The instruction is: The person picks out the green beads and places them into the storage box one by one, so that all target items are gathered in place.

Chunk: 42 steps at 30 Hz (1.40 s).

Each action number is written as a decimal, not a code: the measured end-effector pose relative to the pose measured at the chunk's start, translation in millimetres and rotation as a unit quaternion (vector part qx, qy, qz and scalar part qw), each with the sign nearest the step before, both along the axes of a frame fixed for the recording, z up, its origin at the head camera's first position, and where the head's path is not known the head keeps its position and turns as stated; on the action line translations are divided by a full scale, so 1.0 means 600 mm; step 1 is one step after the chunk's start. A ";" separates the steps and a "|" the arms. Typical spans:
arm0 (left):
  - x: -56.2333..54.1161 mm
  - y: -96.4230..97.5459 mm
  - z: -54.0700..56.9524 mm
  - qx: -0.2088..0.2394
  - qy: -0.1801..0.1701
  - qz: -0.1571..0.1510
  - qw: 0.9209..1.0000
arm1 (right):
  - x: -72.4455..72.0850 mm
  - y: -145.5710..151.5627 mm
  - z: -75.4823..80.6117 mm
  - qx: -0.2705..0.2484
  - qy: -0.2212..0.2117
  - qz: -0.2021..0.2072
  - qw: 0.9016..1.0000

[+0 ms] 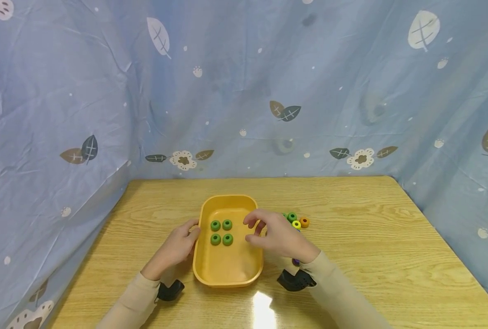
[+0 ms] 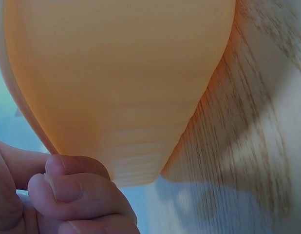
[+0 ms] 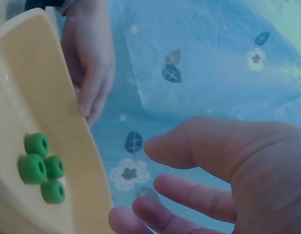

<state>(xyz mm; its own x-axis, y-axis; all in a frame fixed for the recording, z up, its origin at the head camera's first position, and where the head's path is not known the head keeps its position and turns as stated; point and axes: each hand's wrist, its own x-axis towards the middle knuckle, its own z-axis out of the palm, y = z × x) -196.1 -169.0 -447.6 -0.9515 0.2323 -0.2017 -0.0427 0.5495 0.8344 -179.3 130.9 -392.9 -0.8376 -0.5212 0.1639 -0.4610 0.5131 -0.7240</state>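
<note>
A yellow-orange tray [image 1: 227, 278] lies on the table with several green beads [image 1: 221, 232] grouped on its floor. At the tray's left side, my left hand [image 1: 174, 246] holds the rim; its curled fingers show against the outer wall in the left wrist view. Over the tray's right edge hovers my right hand [image 1: 278, 233], thumb and fingers spread in a loose curve with nothing between them. The right wrist view shows the same gap between the thumb [image 3: 189, 141] and the other fingers. Behind the right hand lie more beads, partly hidden, with an orange bead [image 1: 305, 222] and a yellow bead [image 1: 296, 225] visible.
The wood-grain table [image 1: 371, 246] extends on both sides of the tray. A dark purple bead [image 1: 295, 262] shows beside the right wrist. A blue patterned cloth [image 1: 244, 91] hangs behind the table and along its sides. Black wrist mounts [image 1: 295, 279] sit under the forearms.
</note>
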 end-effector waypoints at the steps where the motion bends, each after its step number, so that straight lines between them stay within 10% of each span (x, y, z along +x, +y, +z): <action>1: 0.000 0.000 0.001 0.000 0.000 0.000 1.000 | 0.000 0.005 0.000 -0.001 0.004 -0.002 1.000; 21: -0.001 -0.001 0.003 0.015 -0.006 -0.010 1.000 | -0.035 0.097 0.008 0.001 0.009 -0.092 0.996; 42: -0.002 -0.002 0.002 -0.004 0.001 -0.014 1.000 | -0.107 0.156 -0.066 0.034 -0.017 -0.169 0.985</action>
<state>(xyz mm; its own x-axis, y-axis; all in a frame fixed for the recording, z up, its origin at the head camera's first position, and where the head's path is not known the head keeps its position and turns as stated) -197.5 -170.2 -446.6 -0.9449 0.2579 -0.2016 -0.0253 0.5566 0.8304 -243.5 224.4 -432.5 -0.9696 -0.2198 0.1073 -0.2313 0.6817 -0.6941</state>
